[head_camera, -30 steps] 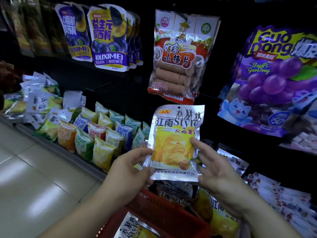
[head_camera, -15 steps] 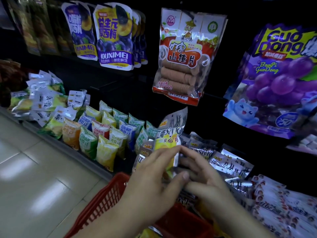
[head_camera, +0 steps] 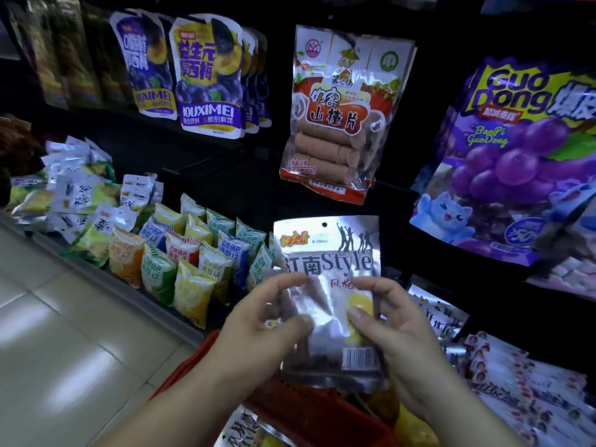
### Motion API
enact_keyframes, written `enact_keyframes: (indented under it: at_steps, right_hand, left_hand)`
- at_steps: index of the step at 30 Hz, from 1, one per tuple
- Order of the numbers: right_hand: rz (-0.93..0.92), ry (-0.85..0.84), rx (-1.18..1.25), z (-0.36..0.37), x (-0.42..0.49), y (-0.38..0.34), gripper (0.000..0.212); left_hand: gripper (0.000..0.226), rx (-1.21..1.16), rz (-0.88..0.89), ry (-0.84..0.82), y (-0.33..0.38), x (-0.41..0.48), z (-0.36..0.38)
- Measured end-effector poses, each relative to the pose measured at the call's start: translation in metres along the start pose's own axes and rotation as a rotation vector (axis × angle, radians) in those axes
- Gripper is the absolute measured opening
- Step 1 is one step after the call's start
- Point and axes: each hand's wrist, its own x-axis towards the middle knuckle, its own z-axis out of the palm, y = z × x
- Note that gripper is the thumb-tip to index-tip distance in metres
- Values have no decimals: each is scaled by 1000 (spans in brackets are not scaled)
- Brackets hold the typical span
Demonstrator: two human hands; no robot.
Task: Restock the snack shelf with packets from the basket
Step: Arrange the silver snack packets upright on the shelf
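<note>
A silver snack packet (head_camera: 325, 253) printed "Style" is held upright in front of the shelf (head_camera: 135, 296), gripped by both hands. The left hand (head_camera: 267, 324) is closed on the packet's left edge, at nine o'clock of its lower half, with the fingers curled in above and the thumb below so that the foil is pinched. The right hand (head_camera: 396, 337) is closed on the right edge, at three o'clock, with the thumb pressed flat on the front face over the yellow picture and the fingers wrapped behind. From the hands the packet extends toward twelve o'clock, its hang hole uppermost and its barcode low, just beside the right thumb.

The red basket (head_camera: 316, 411) is seen at six o'clock, directly under the packet and the wrists, with more packets inside. At nine o'clock of the packet, rows of small yellow, green and orange packets (head_camera: 180, 259) are stood on the shelf. At twelve o'clock a hawthorn pack (head_camera: 342, 117) is hung, and at two o'clock a large purple grape pack (head_camera: 516, 156). Matching silver packets (head_camera: 445, 314) are laid at three o'clock, close behind the right hand.
</note>
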Motion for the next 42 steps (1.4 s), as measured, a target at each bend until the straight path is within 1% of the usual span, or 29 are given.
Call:
enact_keyframes:
  at_steps: [3, 6, 10, 13, 14, 16, 17, 18, 19, 20, 21, 22, 24, 26, 27, 29, 30, 31, 33, 35, 38, 40, 42]
  right_hand:
    - [-5, -29, -91, 1, -5, 1, 48]
    - [-42, -57, -112, 5, -10, -1, 63]
    - [-11, -71, -126, 5, -11, -2, 61]
    - [23, -102, -119, 4, -12, -5, 57]
    - [27, -93, -153, 3, -11, -3, 54]
    - [8, 4, -308, 1, -8, 2, 45]
    - [11, 63, -351, 0, -7, 0, 40]
    - [11, 97, -337, 0, -6, -2, 39]
    - [42, 101, -251, 2, -5, -6, 42]
    - [100, 65, -112, 1, -3, -8, 45]
    - [175, 20, 21, 2, -2, -13, 47]
    - [232, -21, 91, 3, -1, -16, 47]
    - [265, -18, 92, 0, 0, -14, 41]
    - [265, 111, 42, -5, 4, -6, 18]
    - [257, 181, 13, -9, 6, -3, 11]
    - [177, 309, -118, -21, 12, 3, 25]
    - [111, 357, -209, -28, 16, 6, 25]
    - [43, 387, -289, -33, 20, 9, 22]
    - [-59, 379, -403, -45, 33, 16, 18]
    - [-95, 334, -470, -55, 51, 22, 18]
    - [-91, 276, -516, -66, 82, 37, 12]
    - [-60, 259, -563, -72, 101, 60, 11]
    - [-35, 251, -628, -77, 117, 88, 13]
  left_hand:
    - [50, -3, 36, 104, -2, 0, -2]
    - [51, -32, 39, 168, -7, 2, -1]
    - [52, -56, 69, 177, -7, 3, 0]
    - [46, -50, 120, 162, -5, 4, 0]
    - [44, -30, 137, 159, -6, 5, -1]
    - [42, 104, 214, 156, -9, 6, -4]
    - [42, 241, 286, 146, -11, 6, -5]
    - [40, 406, 378, 124, -13, 6, -3]
    - [36, 562, 480, 92, -15, 3, 0]
    - [33, 686, 568, 48, -17, 1, 6]
    - [32, 787, 630, -2, -20, -1, 12]
    - [33, 870, 682, -48, -23, -3, 19]
    - [35, 980, 748, -141, -34, -4, 32]
    - [32, 997, 784, -245, -43, -2, 39]
    - [30, 981, 774, -306, -46, 0, 42]
    - [29, 923, 703, -400, -51, 3, 45]
    - [30, 903, 648, -412, -53, 6, 46]
    - [33, 900, 582, -402, -53, 10, 46]
    - [39, 908, 444, -368, -57, 23, 43]
    - [42, 909, 313, -323, -63, 42, 37]
    - [38, 886, 190, -231, -77, 77, 29]
    - [38, 860, 125, -203, -88, 101, 27]
    - [43, 763, 24, -190, -101, 124, 29]
